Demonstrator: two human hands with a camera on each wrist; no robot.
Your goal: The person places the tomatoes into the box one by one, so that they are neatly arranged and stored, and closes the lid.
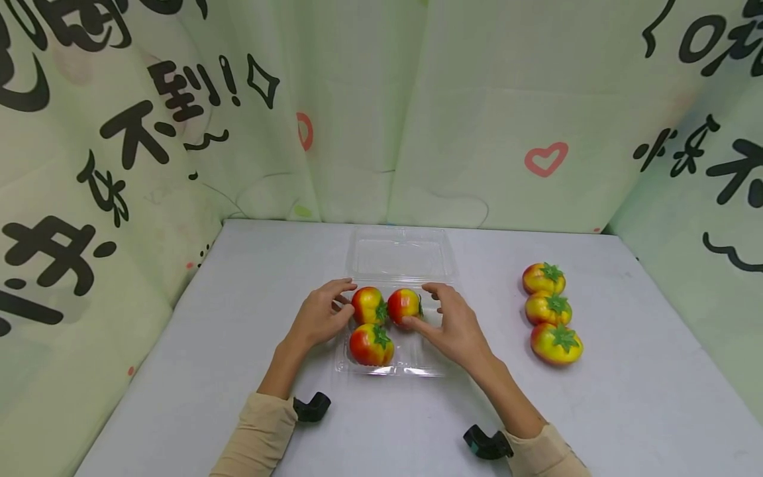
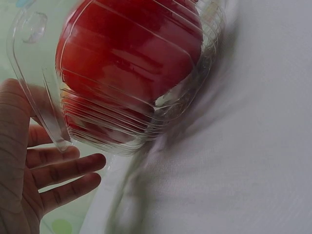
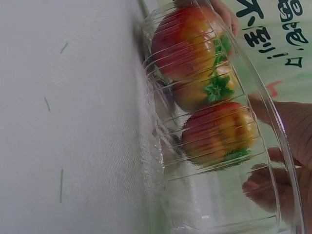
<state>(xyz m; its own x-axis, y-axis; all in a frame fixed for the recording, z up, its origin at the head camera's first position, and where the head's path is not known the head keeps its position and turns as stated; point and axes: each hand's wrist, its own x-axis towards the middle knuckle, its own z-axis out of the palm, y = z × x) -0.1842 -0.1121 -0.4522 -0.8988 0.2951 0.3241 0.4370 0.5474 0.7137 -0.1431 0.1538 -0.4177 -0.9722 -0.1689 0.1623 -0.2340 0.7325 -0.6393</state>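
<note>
A clear plastic clamshell box (image 1: 417,361) lies on the table with its lid (image 1: 401,255) folded back. Inside sit three red-and-yellow tomatoes with green leafy tops: a back-left tomato (image 1: 366,305), a front-left tomato (image 1: 369,346) and a back-right tomato (image 1: 403,306). My left hand (image 1: 324,313) is at the box's left edge beside the back-left tomato, fingers loosely extended. On the other side, my right hand (image 1: 450,324) has its thumb at the back-right tomato, its fingers spread apart from the thumb. Through the box wall, the right wrist view shows the right-hand fingers (image 3: 265,190) behind.
Three more tomatoes stand in a row at the right of the white table: a rear one (image 1: 542,279), a middle one (image 1: 547,309) and a front one (image 1: 556,344). Pale green curtains (image 1: 477,132) with dark writing surround the table. Each wrist wears a black mount (image 1: 489,442).
</note>
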